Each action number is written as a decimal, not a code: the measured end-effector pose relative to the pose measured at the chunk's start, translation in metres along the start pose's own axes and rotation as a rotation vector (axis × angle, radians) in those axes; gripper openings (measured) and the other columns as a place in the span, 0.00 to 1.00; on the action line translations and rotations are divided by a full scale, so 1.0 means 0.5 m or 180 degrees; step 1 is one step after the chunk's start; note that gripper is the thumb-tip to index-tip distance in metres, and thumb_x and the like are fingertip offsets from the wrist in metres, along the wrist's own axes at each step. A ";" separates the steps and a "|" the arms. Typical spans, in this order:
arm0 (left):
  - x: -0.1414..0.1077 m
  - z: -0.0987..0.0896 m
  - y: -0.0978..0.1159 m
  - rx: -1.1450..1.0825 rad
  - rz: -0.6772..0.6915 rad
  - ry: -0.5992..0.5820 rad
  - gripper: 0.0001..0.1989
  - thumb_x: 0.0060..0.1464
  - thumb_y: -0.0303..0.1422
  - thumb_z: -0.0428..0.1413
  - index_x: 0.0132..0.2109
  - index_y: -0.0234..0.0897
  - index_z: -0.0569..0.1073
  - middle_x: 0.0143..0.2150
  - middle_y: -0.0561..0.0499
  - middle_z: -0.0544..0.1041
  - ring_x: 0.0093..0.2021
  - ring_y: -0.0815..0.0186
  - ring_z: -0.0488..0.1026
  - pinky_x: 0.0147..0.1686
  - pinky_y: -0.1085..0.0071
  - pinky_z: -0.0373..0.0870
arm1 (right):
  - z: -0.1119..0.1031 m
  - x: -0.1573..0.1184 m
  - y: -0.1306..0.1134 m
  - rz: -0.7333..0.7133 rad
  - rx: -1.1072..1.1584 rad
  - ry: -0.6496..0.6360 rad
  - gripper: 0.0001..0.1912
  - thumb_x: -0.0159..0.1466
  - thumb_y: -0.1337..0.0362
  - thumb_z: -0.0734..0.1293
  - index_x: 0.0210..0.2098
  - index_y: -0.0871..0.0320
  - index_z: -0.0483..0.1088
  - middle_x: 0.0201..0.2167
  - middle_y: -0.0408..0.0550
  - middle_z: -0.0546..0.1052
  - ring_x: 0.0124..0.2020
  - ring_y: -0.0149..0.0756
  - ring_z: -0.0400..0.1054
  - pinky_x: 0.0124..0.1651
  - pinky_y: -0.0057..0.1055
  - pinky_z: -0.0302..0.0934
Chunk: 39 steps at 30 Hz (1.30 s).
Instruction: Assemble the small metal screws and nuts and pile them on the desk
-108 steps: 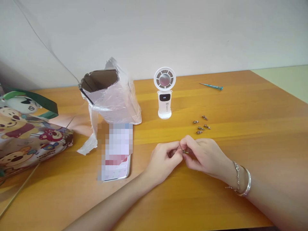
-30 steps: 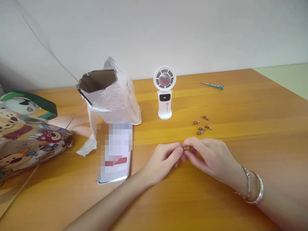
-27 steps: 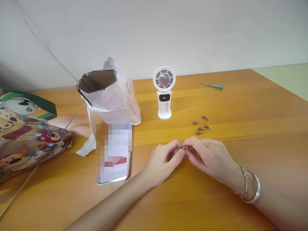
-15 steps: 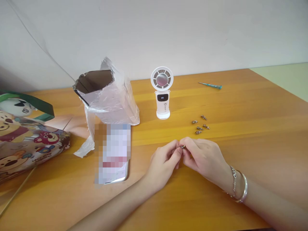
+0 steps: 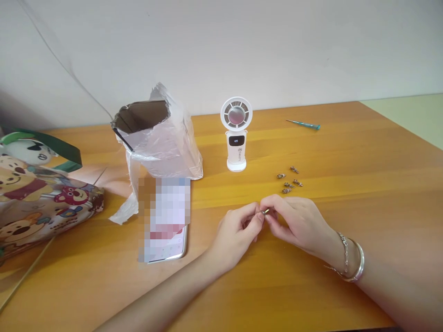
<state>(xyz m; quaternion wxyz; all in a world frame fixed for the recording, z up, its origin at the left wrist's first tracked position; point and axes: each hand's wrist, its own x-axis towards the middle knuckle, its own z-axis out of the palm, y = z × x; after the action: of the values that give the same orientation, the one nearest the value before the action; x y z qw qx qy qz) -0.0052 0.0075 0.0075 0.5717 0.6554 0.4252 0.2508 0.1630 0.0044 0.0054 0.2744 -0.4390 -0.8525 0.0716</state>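
Observation:
A small metal piece (image 5: 265, 211) shows between the fingertips of both hands, low over the wooden table (image 5: 311, 286). My left hand (image 5: 235, 235) pinches it from the left, its thumb on top. From the right, my right hand (image 5: 297, 221) has thumb and forefinger closed round its other end; a bracelet and a bangle are on that wrist. Much of the piece is hidden by the fingers. Just beyond my right hand lie several small metal parts (image 5: 289, 184), scattered in a loose group.
A white fan (image 5: 236, 133) stands behind the hands. To the left are a plastic-wrapped box (image 5: 169, 147), open at the top, a phone (image 5: 169, 249), partly blurred, and a cartoon-print bag (image 5: 51, 203). A thin teal screwdriver (image 5: 306, 124) lies at the back right.
The thumb and forefinger of my right hand have shifted slightly on the small metal piece, and a little more of it shows. The whole view has moved slightly.

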 end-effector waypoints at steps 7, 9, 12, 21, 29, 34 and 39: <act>0.004 -0.006 0.001 -0.0132 0.0099 -0.0097 0.15 0.60 0.37 0.42 0.27 0.35 0.62 0.20 0.57 0.58 0.23 0.72 0.55 0.24 0.75 0.52 | -0.005 0.000 0.009 0.0036 0.0235 -0.0343 0.05 0.63 0.69 0.56 0.38 0.55 0.60 0.26 0.38 0.76 0.24 0.26 0.69 0.26 0.23 0.55; 0.004 -0.007 0.000 -0.0130 0.0091 -0.0074 0.16 0.60 0.37 0.43 0.26 0.35 0.60 0.20 0.58 0.57 0.22 0.72 0.53 0.23 0.75 0.50 | -0.003 -0.001 0.010 0.0049 0.0104 -0.0344 0.03 0.65 0.67 0.55 0.38 0.55 0.59 0.26 0.39 0.76 0.23 0.28 0.70 0.24 0.23 0.54; 0.005 -0.006 -0.001 -0.0041 0.0075 -0.0014 0.16 0.59 0.36 0.44 0.24 0.36 0.57 0.20 0.58 0.55 0.22 0.73 0.51 0.23 0.74 0.47 | 0.000 -0.002 0.010 0.0068 -0.0059 -0.0349 0.04 0.66 0.66 0.54 0.38 0.55 0.58 0.25 0.40 0.76 0.22 0.29 0.69 0.22 0.24 0.53; 0.003 -0.007 -0.001 0.0450 0.0078 -0.0003 0.13 0.58 0.35 0.43 0.27 0.35 0.61 0.22 0.57 0.56 0.24 0.72 0.53 0.24 0.75 0.49 | 0.002 -0.003 0.004 -0.0064 -0.0183 -0.0288 0.03 0.62 0.69 0.54 0.36 0.56 0.57 0.18 0.38 0.70 0.18 0.30 0.65 0.21 0.24 0.51; 0.000 -0.005 -0.003 0.0701 0.0202 -0.0040 0.13 0.59 0.35 0.41 0.30 0.36 0.65 0.21 0.56 0.60 0.23 0.71 0.57 0.24 0.75 0.52 | 0.012 -0.004 0.001 -0.0055 0.0051 -0.0175 0.06 0.59 0.72 0.55 0.35 0.56 0.56 0.20 0.38 0.70 0.18 0.27 0.65 0.21 0.23 0.52; 0.000 -0.008 -0.002 0.0736 0.0264 -0.0093 0.14 0.59 0.35 0.40 0.28 0.36 0.63 0.21 0.56 0.60 0.23 0.70 0.57 0.24 0.75 0.53 | 0.005 -0.004 0.005 -0.0053 0.0210 -0.0316 0.06 0.60 0.72 0.55 0.35 0.55 0.55 0.22 0.39 0.72 0.19 0.28 0.66 0.23 0.23 0.54; 0.001 -0.010 -0.006 0.0790 0.0337 -0.0063 0.13 0.59 0.35 0.42 0.30 0.36 0.64 0.22 0.56 0.59 0.24 0.71 0.56 0.24 0.76 0.53 | -0.006 -0.002 0.006 0.0220 0.0749 -0.0591 0.07 0.60 0.71 0.57 0.38 0.54 0.56 0.25 0.38 0.74 0.23 0.27 0.68 0.26 0.23 0.57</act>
<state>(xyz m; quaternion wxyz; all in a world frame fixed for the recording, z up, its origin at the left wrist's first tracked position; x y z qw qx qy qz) -0.0096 0.0107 0.0055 0.4764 0.7450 0.4121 0.2196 0.1672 0.0049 0.0066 0.2413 -0.4245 -0.8443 0.2207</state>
